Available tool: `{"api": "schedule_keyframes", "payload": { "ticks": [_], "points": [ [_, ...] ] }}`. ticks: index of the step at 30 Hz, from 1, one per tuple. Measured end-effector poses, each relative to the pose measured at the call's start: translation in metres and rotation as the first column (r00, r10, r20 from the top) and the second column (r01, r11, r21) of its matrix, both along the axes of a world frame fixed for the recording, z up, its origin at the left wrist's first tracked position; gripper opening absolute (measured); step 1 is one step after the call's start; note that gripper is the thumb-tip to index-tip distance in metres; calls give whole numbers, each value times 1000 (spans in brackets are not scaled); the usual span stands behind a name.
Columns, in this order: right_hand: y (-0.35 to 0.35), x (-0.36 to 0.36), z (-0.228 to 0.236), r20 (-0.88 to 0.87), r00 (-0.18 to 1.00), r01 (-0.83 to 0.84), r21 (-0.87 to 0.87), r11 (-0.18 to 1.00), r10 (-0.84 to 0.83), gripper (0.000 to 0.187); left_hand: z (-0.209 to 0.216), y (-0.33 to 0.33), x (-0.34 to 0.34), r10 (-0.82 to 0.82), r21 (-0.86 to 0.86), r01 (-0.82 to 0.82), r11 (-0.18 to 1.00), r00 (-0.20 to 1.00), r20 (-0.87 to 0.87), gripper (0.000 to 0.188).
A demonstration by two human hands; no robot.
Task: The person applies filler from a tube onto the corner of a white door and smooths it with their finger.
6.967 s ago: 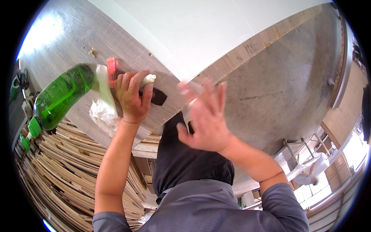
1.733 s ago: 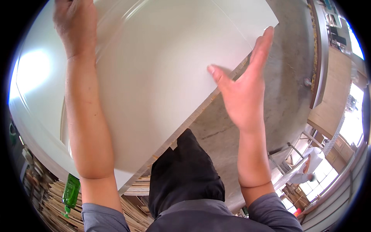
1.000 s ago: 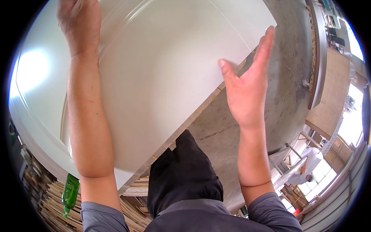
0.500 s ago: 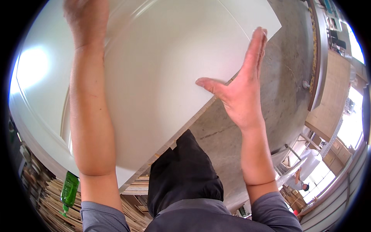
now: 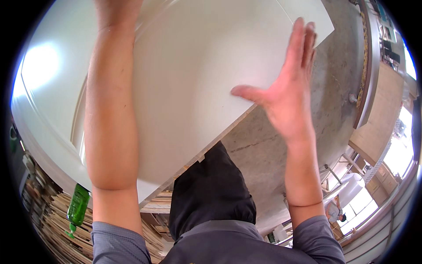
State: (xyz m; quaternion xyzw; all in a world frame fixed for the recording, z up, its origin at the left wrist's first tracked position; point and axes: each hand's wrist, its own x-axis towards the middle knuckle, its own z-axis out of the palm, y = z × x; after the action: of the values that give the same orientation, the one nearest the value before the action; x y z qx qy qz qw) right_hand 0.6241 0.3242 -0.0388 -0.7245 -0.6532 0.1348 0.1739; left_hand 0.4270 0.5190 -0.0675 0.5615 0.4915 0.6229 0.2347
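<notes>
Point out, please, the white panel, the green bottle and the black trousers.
White panel [image 5: 189, 92], head view: its broad face.
Green bottle [image 5: 78, 206], head view: middle of its body.
Black trousers [image 5: 213, 193], head view: middle of the cloth.

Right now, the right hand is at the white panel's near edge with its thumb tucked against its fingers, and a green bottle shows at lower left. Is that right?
No: the thumb is spread from the fingers, as the head view shows. The right hand is at the near edge of the white panel, the green bottle at lower left.
</notes>
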Motion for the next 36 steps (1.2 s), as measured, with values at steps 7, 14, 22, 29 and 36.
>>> {"api": "schedule_keyframes", "payload": {
  "ticks": [7,14,22,29,36],
  "points": [
    [-6,-11,10,-66,998,10,-40,999,-12,150,-5,-1,-4,-56,-14,57,998,998,35,30],
    [5,-20,-2,-44,998,-39,21,999,40,153,-3,35,-43,-152,-176,145,974,988,-28,31],
    [-30,-68,-20,-73,938,-337,48,940,340,101,-16,18,-14,6,-223,31,974,987,163,29],
    [0,122,-30,-509,835,370,241,897,-208,87,2,9,4,21,-205,-19,979,1000,6,30],
    [-99,4,-51,-979,192,118,90,989,67,100,-2,7,10,-50,-213,60,975,997,51,28]
  ]
}}
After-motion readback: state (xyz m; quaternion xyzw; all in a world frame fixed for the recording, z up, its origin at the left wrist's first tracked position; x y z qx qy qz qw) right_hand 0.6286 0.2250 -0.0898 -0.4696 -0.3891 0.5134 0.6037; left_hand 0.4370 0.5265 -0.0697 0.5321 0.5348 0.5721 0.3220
